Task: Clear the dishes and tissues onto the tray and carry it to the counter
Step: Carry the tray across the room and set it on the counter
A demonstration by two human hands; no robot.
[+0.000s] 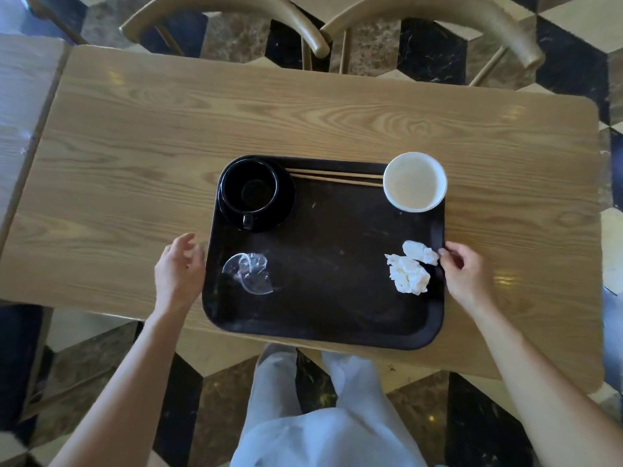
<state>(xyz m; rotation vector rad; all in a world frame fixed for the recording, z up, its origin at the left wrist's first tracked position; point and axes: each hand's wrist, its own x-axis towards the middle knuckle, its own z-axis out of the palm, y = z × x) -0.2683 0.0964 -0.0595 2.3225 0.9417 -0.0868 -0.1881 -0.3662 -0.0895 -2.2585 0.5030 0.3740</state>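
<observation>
A dark brown tray [323,318] lies on the wooden table [303,112], its near edge at the table's front. On it stand a black cup [249,190] on a black saucer [283,203] at the far left, a pair of chopsticks [333,176] along the far rim, a white paper cup [415,182] at the far right, crumpled clear plastic [251,273] at the near left and two crumpled white tissues [409,269] at the near right. My left hand [178,267] hovers open just off the tray's left rim. My right hand [467,271] is at the right rim, fingertips touching it beside the tissues.
Two wooden chairs [303,32] stand pushed in at the table's far side. A second table [20,96] adjoins on the left. The floor [573,45] has a black, brown and cream cube pattern. My legs in light clothing are below the near table edge.
</observation>
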